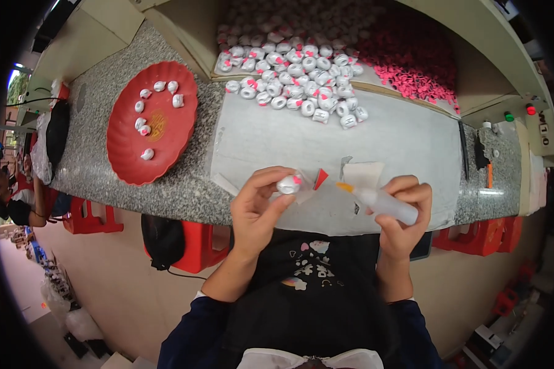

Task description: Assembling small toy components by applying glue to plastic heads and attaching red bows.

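Note:
Between the thumb and fingers of my left hand [257, 206] is a small white rounded piece [287, 184] with a pink bit on its upper right side. My right hand [405, 215] grips a translucent squeeze bottle [388, 205], its orange-yellow nozzle tip pointing left toward the white piece but apart from it. Both hands are over the near part of a pale work sheet [277, 135]. Between them lie a small red piece [321, 179] and an off-white scrap [364, 172].
Many white pieces [314, 74] are heaped at the back under a shelf, beside a pile of small pink parts [418, 80]. A red scalloped tray [122, 147] with several white pieces stands at left. Red stools [197, 246] are below the table edge. Another person [24, 203] is far left.

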A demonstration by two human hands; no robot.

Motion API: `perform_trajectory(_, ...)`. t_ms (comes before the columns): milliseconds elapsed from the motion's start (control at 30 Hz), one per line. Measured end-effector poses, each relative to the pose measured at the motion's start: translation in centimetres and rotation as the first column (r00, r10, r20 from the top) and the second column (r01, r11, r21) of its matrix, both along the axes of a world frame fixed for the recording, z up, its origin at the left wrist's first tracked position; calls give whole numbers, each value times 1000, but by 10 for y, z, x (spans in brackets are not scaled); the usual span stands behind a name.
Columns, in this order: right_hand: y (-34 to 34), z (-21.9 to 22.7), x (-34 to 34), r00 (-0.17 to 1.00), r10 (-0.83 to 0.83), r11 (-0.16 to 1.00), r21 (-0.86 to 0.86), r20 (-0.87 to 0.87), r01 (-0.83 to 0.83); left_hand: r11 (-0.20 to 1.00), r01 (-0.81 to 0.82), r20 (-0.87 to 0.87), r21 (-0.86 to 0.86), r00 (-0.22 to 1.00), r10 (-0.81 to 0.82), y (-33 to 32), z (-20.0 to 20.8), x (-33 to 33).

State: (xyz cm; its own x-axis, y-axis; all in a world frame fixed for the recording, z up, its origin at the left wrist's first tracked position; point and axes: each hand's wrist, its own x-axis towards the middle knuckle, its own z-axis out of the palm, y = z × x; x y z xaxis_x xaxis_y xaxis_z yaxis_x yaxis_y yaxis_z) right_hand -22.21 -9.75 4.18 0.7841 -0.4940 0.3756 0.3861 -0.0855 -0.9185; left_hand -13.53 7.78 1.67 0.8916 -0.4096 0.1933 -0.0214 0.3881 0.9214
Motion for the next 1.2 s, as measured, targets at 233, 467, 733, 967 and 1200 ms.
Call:
perform_trajectory(233,-84,-19,55,921,38,999,5,-387,-39,992,-126,-78,8,989,126,12,4,10)
perform_trajectory(467,-120,-29,120,854,-464,406,-913,-234,-30,996,-83,-138,-28,987,78,10,1,8)
perform_trajectory(733,-125,-37,110,929,-363,525,-840,-76,136,999,-46,-157,-26,987,41,6,2,6)
perform_trajectory(967,-27,7,43,945,-101,985,-164,-310,51,998,45,-196,-53,979,-55,-1,-1,0)
perform_trajectory(1200,29,0,17,901,307,917,349,-308,-193,994,60,17,94,998,-62,-4,-2,-6)
